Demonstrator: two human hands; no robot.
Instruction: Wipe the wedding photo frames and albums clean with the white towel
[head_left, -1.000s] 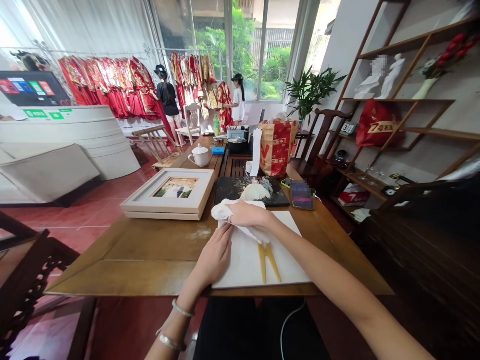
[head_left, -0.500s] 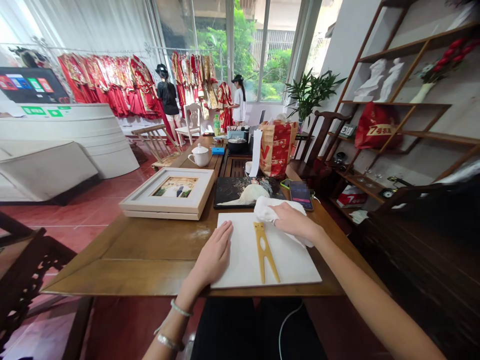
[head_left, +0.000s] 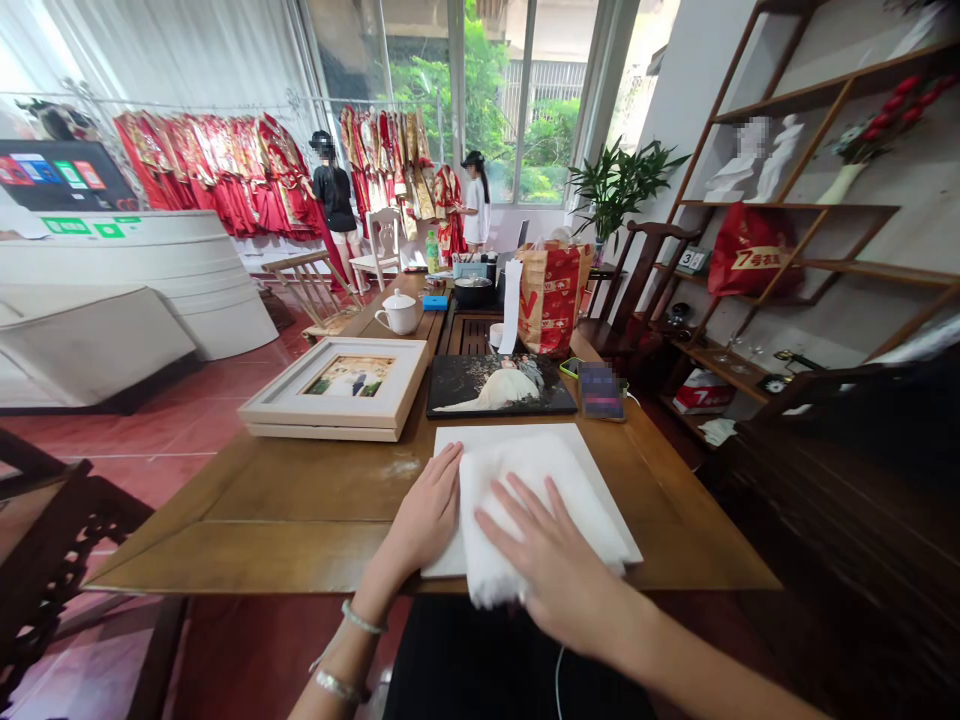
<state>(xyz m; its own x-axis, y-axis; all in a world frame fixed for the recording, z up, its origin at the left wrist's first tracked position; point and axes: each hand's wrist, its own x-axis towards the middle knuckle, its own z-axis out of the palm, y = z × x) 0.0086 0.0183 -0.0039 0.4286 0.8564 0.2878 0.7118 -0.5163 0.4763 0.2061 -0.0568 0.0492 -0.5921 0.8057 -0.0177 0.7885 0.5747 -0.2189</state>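
A white board (head_left: 491, 436) lies flat at the table's near edge. Along its left side rests my left hand (head_left: 429, 508), fingers stretched out flat, holding nothing. A white cloth (head_left: 480, 480) covers most of the board and hangs slightly past its near edge. My right hand (head_left: 551, 560) lies on top of the cloth with its fingers spread, pressing it rather than gripping it. The yellow two-legged flat piece seen earlier on the board is out of sight; the cloth covers that spot.
On the wooden table (head_left: 300, 530), a pale box frame (head_left: 337, 432) with a photo sits left. Behind the board lie a dark photo panel (head_left: 502, 385) and a phone (head_left: 602, 392). Farther back are a white lidded cup (head_left: 400, 314) and a paper bag (head_left: 551, 300). Two people stand near hanging garments.
My right hand has come from the board's far right corner toward me, bringing the cloth. The bunched cloth is now spread across the board, over the yellow piece. My left hand stays put.
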